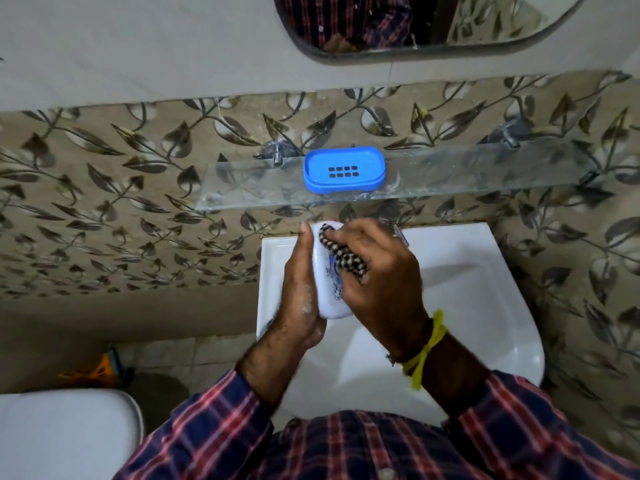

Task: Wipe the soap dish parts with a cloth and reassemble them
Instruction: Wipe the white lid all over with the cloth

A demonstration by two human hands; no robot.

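While the person stood over the white sink (485, 271), everything sat close to the leaf-patterned tile wall (104, 202). A mirror (433, 26) hung above on the plain upper wall, reflecting plaid fabric. A white toilet lid (62, 434) showed at lower left, with an orange object (93, 370) on the floor behind it, too blurred to identify. A glass shelf (467, 171) ran across the wall above the sink, held by metal brackets. The blue soap dish tray (344, 169), with two rows of drain slots in its middle, lay flat on that shelf, well apart from the hands.

Both arms wore plaid sleeves (214, 427). The left hand (299, 296) cupped the white soap dish cover (329, 289) along its left edge, fingers straight up its side, holding it tilted over the basin. The cover carried a blue printed design. The right hand (377, 271) was closed on a black-and-white checkered cloth (343, 254), pressing it against the cover's face near the upper end. The two hands were together, both touching the cover. A yellow thread band (427, 344) was tied at the right wrist. White flecks, possibly soap residue, showed on the left palm edge. A tap (398, 232) was partly hidden behind the right hand.
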